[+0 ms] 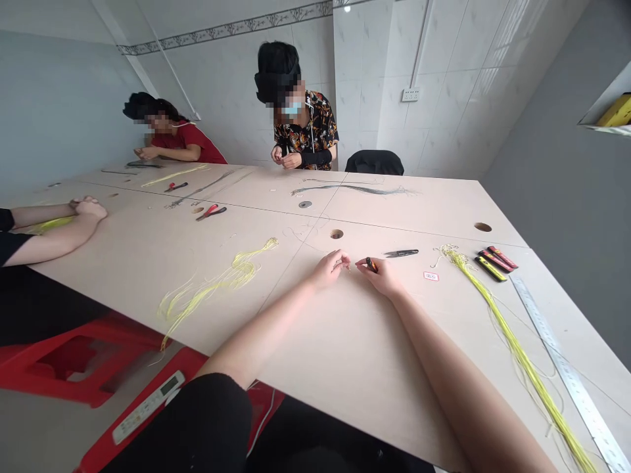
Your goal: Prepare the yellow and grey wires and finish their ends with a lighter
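Observation:
My left hand (333,269) is closed in a pinch over the table (340,341). At its fingertips shows a tiny brass-coloured piece (350,268) that looks like a fishing hook. My right hand (384,277) is just to the right, its fingers wrapped round a short black-and-orange tool (372,265); the rest of that tool is hidden. The two hands are close but apart. Behind my right hand lie black thread snips (401,253), with a small red-edged label (430,276) beside them.
On the right, a bundle of yellow fishing lines (497,309) with hooks lies by several small cases (497,259) and a steel ruler (566,368). More yellow lines (231,272) and red-handled pliers (211,212) are leftward. A cable hole (336,234) lies ahead. Other people work around the table.

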Demonstrator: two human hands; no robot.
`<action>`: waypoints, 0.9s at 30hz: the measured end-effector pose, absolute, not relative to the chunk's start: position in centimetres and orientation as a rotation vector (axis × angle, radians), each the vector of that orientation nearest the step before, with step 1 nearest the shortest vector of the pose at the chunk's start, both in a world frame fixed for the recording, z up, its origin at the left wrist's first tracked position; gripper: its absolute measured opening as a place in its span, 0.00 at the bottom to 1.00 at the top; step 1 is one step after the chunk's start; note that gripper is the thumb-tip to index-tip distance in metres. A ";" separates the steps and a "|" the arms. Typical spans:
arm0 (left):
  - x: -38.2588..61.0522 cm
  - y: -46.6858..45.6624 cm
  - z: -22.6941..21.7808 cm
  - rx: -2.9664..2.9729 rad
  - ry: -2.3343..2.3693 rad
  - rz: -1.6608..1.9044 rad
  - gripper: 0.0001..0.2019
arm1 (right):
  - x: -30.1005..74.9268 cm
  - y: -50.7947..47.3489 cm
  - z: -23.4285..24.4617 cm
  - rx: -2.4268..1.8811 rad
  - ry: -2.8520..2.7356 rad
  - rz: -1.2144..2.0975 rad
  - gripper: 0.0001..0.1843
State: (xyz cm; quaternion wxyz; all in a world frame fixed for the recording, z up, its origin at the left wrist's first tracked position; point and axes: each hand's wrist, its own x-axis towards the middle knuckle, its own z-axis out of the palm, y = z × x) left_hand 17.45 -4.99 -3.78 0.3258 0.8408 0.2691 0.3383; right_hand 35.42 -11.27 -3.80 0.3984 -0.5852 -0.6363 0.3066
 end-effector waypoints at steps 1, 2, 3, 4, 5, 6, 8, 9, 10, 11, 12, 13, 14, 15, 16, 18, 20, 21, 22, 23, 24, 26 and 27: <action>17.4 -5.0 -3.8 2.198 0.702 0.889 0.04 | 35.4 -11.3 -3.7 -1.483 -1.621 0.784 0.21; 17.4 -4.9 -3.8 2.195 0.699 0.891 0.04 | 35.3 -11.3 -3.7 -1.487 -1.628 0.788 0.21; 17.4 -4.9 -3.9 2.194 0.693 0.893 0.04 | 35.3 -11.3 -3.7 -1.492 -1.631 0.785 0.20; 17.4 -4.9 -3.9 2.197 0.684 0.892 0.04 | 35.3 -11.2 -3.7 -1.498 -1.631 0.777 0.20; 17.4 -4.9 -3.9 2.206 0.673 0.891 0.04 | 35.3 -11.2 -3.8 -1.504 -1.630 0.766 0.20; 17.4 -4.9 -4.0 2.223 0.658 0.892 0.04 | 35.4 -11.1 -3.8 -1.510 -1.630 0.755 0.20; 17.4 -4.7 -4.1 2.285 0.620 0.903 0.05 | 35.4 -11.0 -4.1 -1.503 -1.640 0.744 0.20; 17.4 -4.6 -4.2 2.329 0.602 0.928 0.06 | 35.5 -10.9 -4.2 -1.492 -1.645 0.745 0.20; 17.4 -4.5 -4.4 2.380 0.587 0.966 0.07 | 35.5 -10.8 -4.2 -1.483 -1.643 0.750 0.20; 17.3 -4.3 -4.5 2.433 0.580 1.012 0.07 | 35.6 -10.8 -4.2 -1.477 -1.632 0.758 0.19; 17.3 -4.2 -4.6 2.485 0.579 1.059 0.08 | 35.7 -10.7 -4.2 -1.474 -1.613 0.770 0.19; 17.3 -4.0 -4.8 2.531 0.580 1.101 0.09 | 35.8 -10.7 -4.2 -1.472 -1.591 0.787 0.19; 17.3 -3.9 -4.9 2.570 0.582 1.131 0.09 | 35.9 -10.7 -4.1 -1.469 -1.574 0.810 0.19; 17.3 -3.8 -5.0 2.600 0.583 1.144 0.09 | 36.0 -10.8 -4.1 -1.460 -1.566 0.833 0.19; 17.4 -3.8 -5.1 2.620 0.582 1.148 0.09 | 36.1 -10.8 -4.1 -1.448 -1.566 0.850 0.18; 17.5 -3.8 -5.2 2.635 0.576 1.150 0.09 | 36.2 -10.8 -4.2 -1.440 -1.568 0.858 0.18; 17.6 -3.8 -5.2 2.637 0.570 1.152 0.08 | 36.3 -10.8 -4.3 -1.452 -1.556 0.836 0.19; 17.7 -3.8 -5.2 2.640 0.560 1.156 0.08 | 36.3 -10.8 -4.4 -1.460 -1.548 0.826 0.20; 17.7 -3.8 -5.2 2.646 0.548 1.162 0.08 | 36.3 -10.8 -4.5 -1.462 -1.543 0.823 0.20; 17.7 -3.8 -5.2 2.653 0.535 1.169 0.08 | 36.3 -10.8 -4.5 -1.460 -1.542 0.823 0.20; 17.6 -3.7 -5.2 2.660 0.522 1.179 0.08 | 36.3 -10.8 -4.5 -1.459 -1.546 0.823 0.20; 17.6 -3.5 -5.2 2.668 0.502 1.205 0.09 | 36.3 -10.8 -4.4 -1.454 -1.567 0.831 0.20; 17.6 -3.4 -5.3 2.669 0.498 1.214 0.10 | 36.3 -10.8 -4.5 -1.449 -1.580 0.840 0.20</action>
